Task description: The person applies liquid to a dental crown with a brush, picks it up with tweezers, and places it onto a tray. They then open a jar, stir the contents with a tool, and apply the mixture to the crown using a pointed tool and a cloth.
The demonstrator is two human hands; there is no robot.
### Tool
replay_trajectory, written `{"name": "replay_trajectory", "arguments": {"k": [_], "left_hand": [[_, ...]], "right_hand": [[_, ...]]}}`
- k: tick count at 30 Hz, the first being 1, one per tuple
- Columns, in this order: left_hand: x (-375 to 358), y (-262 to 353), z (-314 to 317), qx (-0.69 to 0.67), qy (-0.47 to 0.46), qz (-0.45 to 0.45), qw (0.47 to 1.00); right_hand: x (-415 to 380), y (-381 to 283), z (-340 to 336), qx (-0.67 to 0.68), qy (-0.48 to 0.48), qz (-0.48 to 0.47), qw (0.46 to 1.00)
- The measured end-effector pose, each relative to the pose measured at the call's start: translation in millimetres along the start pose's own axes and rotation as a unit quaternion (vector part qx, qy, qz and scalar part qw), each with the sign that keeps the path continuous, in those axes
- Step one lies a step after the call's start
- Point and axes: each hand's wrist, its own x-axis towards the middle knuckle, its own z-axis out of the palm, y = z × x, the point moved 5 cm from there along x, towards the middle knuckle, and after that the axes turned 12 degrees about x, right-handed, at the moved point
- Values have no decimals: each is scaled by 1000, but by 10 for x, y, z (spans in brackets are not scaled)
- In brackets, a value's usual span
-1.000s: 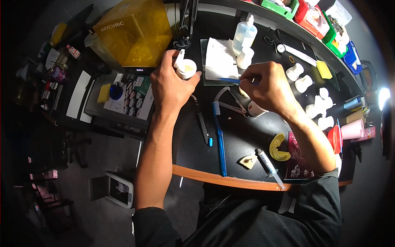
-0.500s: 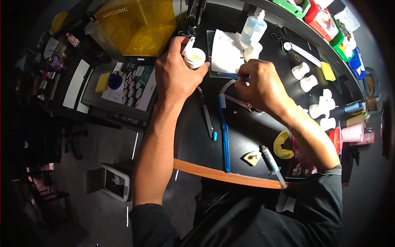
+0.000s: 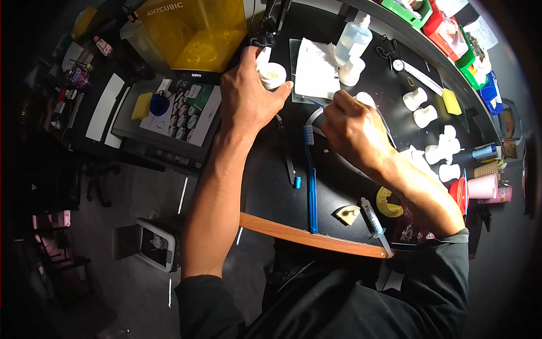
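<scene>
My left hand (image 3: 248, 99) is closed around a small white jar (image 3: 272, 77) with pale yellowish contents and its white lid (image 3: 263, 57) raised. My right hand (image 3: 355, 121) is curled into a pinch on a thin blue tool (image 3: 317, 103), whose tip points toward the jar; most of the tool is hidden by the fingers. Just beyond that hand, a folded white tissue (image 3: 317, 70) lies on a glass slab. Between my forearms lies a blue toothbrush (image 3: 313, 192), with a slim dark tool with a blue end (image 3: 297, 182) to its left.
Near the front edge are a firing paste syringe (image 3: 371, 217), a yellow arch-shaped piece (image 3: 387, 204) and a small cream-coloured model (image 3: 348, 214). A clear dropper bottle (image 3: 353, 40), white jars (image 3: 424, 116) and a dial caliper (image 3: 418, 74) stand or lie at right. An amber-covered machine (image 3: 195, 37) is at left.
My right hand has shifted slightly left and toward me, with the blue tool still pinched. The left hand keeps its hold on the jar. The whole view has shifted a little.
</scene>
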Motion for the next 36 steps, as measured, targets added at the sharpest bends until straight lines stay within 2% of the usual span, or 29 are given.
{"name": "replay_trajectory", "arguments": {"k": [6, 7, 8, 10, 11, 13, 15, 17, 18, 19, 21, 24, 29, 30, 33, 35, 36], "left_hand": [[-11, -74, 138, -11, -52, 37, 998], [-16, -75, 167, -23, -68, 43, 996], [-38, -90, 202, -1, -57, 89, 994], [-67, -104, 258, -18, -94, 70, 993], [-79, -97, 281, -26, -112, 63, 991], [-84, -76, 266, -13, -84, 109, 990], [-89, -40, 229, -3, -82, 126, 989], [-83, 17, 219, 37, -115, 100, 988], [-79, 56, 213, 62, -121, 91, 986], [-71, 80, 217, 87, -129, 82, 984], [-40, 144, 237, 132, -126, 86, 979], [-25, 206, 320, 226, -161, 77, 958], [-83, 187, 429, 254, -143, 91, 952], [-93, 181, 442, 254, -144, 93, 952], [-93, 152, 454, 271, -131, 108, 948], [-126, 209, 467, 291, -118, 127, 941], [-128, 237, 484, 331, -151, 104, 926]], "right_hand": [[-78, 1, -294, 117, 103, 16, 988], [-105, 16, -363, 148, 111, 45, 982], [-139, 22, -450, 180, 119, 75, 974], [-237, 80, -623, 240, 124, 154, 951], [-288, 111, -687, 219, 130, 138, 957], [-445, 303, -687, 346, 133, 222, 902], [-551, 467, -680, 399, 148, 232, 875], [-628, 617, -711, 436, 155, 256, 848], [-670, 705, -700, 487, 169, 282, 809], [-710, 831, -688, 504, 176, 274, 800], [-785, 863, -807, 524, 175, 315, 772], [-921, 977, -868, 519, 199, 322, 766], [-1132, 1067, -1031, 491, 190, 352, 774], [-1165, 1116, -1050, 496, 193, 319, 784], [-1209, 1203, -1126, 523, 187, 331, 763], [-1213, 1174, -1214, 497, 226, 335, 768], [-1198, 1221, -1239, 520, 213, 317, 764]]}}
